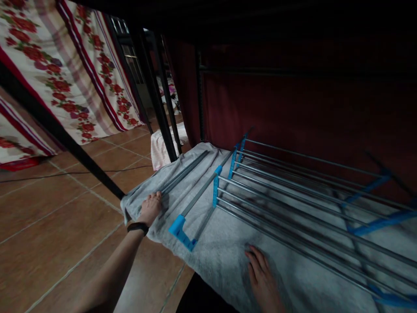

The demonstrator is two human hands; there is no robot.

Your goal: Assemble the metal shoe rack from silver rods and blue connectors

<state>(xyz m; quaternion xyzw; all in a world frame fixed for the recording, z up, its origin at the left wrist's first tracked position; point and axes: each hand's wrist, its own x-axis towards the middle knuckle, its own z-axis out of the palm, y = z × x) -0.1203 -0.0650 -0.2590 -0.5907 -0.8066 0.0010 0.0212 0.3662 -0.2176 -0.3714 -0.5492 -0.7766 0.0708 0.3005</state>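
Observation:
My left hand, with a black band at its wrist, reaches over the left edge of the bed. Its fingers are closed at the near end of several thin grey metal tubes lying side by side on a grey blanket. My right hand rests on the blanket with fingers stretched out, holding nothing. Beyond it lies a partly assembled rack of metal rods and blue plastic joints. A blue corner piece sits at the rack's near left end, between my hands.
Black bed posts and a dark frame overhead surround the bed. A dark red curtain hangs behind. To the left are a tiled floor, a black cable, a floral curtain and a striped cloth.

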